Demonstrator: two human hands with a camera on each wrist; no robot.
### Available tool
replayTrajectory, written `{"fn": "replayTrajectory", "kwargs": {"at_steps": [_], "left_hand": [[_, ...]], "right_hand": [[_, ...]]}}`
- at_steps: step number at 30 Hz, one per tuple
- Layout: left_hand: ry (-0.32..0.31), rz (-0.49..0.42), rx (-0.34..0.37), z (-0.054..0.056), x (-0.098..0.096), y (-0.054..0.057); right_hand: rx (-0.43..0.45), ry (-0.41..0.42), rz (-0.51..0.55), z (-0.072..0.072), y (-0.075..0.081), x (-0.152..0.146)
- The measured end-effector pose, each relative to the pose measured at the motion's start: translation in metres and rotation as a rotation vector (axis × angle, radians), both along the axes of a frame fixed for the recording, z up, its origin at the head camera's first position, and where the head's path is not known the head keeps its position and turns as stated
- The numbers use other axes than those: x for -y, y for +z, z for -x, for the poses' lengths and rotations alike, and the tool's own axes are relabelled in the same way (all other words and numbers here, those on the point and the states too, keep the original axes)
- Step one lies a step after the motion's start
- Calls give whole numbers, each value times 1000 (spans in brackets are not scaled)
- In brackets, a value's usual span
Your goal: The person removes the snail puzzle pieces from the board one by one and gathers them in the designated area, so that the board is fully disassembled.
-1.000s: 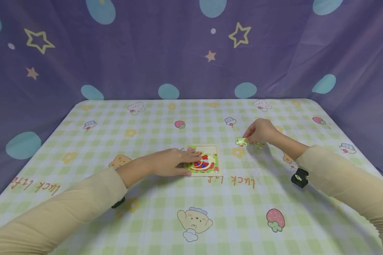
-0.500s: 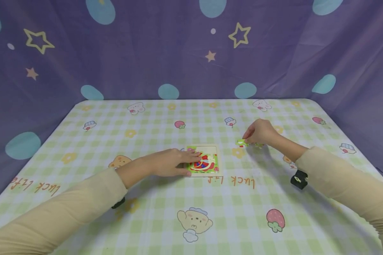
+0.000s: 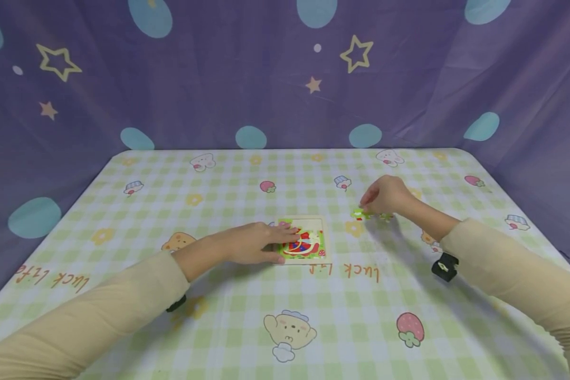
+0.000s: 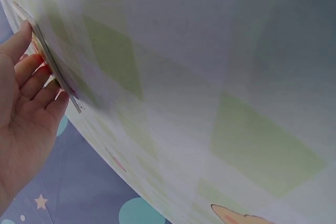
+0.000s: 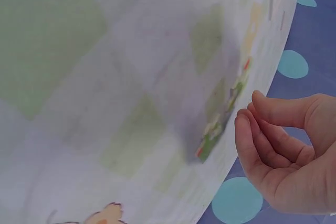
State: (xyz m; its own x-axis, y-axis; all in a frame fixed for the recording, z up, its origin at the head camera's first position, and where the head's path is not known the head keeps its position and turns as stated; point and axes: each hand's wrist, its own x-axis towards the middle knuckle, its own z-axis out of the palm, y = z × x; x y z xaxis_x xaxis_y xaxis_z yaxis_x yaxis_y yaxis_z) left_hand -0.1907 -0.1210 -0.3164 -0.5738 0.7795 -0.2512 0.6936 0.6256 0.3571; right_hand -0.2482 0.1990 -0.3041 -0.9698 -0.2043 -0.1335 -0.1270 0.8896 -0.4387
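Note:
A small square jigsaw board (image 3: pixel 326 243) with a pale frame lies mid-table, with a red, blue and green picture in part of it and a bare pale area toward the far side. My left hand (image 3: pixel 252 241) rests on its left part, fingers extended over the picture, thumb by the near left corner. In the left wrist view, the board (image 4: pixel 58 69) shows edge-on beside the fingers. My right hand (image 3: pixel 387 195) is just above several green jigsaw pieces (image 3: pixel 360 214). In the right wrist view, thumb and fingers (image 5: pixel 244 135) are loosely bent with nothing between them, apart from the pieces (image 5: pixel 223 116).
A tablecloth (image 3: pixel 228 327) with green checks and cartoon prints covers the table. Behind it hangs a purple curtain (image 3: pixel 209 79) with stars and teal spots. Each wrist carries a black strap-on device, such as the right one (image 3: pixel 445 267).
The right fingertips have risen slightly off a green jigsaw piece, which was tilted in them and is lower and flatter now. The left hand and the board have stayed in place.

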Motion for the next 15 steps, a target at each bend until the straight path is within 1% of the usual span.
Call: {"fn": "replayTrajectory", "kwargs": {"at_steps": [7,11,15], "left_hand": [[7,0,2,0,1,0],[12,5,0,1,1,-1],[8,10,-5,1,1,-2]], "right_hand": [[3,34,33,0,2,11],[10,62,43,-3,0,27],[-19,123,34,-7,-2,46]]}}
